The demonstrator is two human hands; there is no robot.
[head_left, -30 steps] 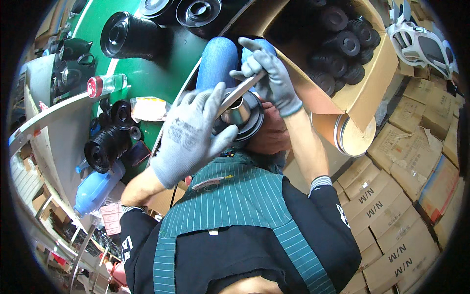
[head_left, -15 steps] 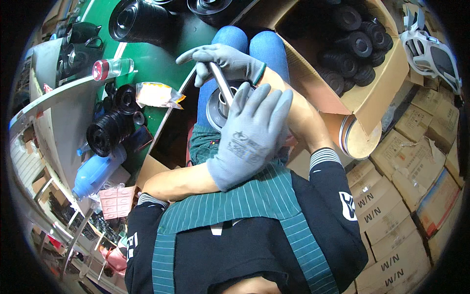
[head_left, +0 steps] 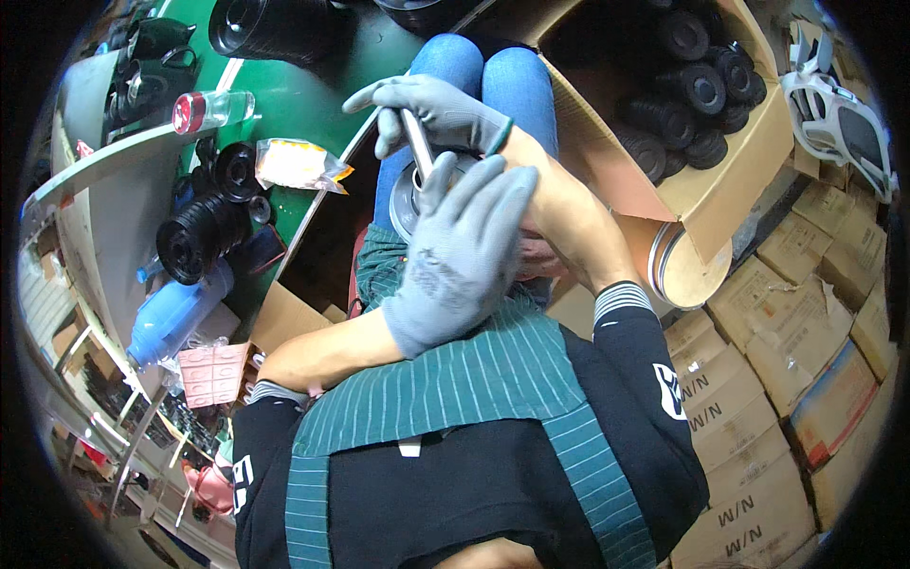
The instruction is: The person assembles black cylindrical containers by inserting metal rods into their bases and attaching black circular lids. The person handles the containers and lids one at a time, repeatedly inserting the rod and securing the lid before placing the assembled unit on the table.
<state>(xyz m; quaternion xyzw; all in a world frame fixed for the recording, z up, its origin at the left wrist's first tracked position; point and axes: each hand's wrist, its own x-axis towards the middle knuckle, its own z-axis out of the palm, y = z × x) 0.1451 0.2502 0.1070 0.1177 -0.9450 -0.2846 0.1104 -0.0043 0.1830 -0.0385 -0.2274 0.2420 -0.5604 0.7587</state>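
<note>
My right hand (head_left: 438, 109), in a grey glove, grips the upper end of a shiny metal tube (head_left: 415, 142) with the thumb around it and the index finger pointing left. Slanting down, the tube meets a round grey disc-shaped piece (head_left: 404, 203) lying over my lap. Over the right side of that piece my left hand (head_left: 460, 251), also gloved, is spread with its fingers stretched out and pressed side by side. Its thumb lies against the tube's lower end. The left palm hides much of the disc and whatever is beneath it.
At right stands an open cardboard box (head_left: 588, 152) with stacks of black round parts (head_left: 700, 87). On the green table (head_left: 313, 104) are a stack of black discs (head_left: 256, 28), a clear red-capped jar (head_left: 213, 111), a plastic packet (head_left: 299, 165) and a blue bottle (head_left: 180, 318). Cartons (head_left: 758, 379) line the right.
My left hand has shifted slightly left and up, its fingers closer together. The right hand keeps its hold on the tube, which stands a little steeper. The whole view has moved slightly.
</note>
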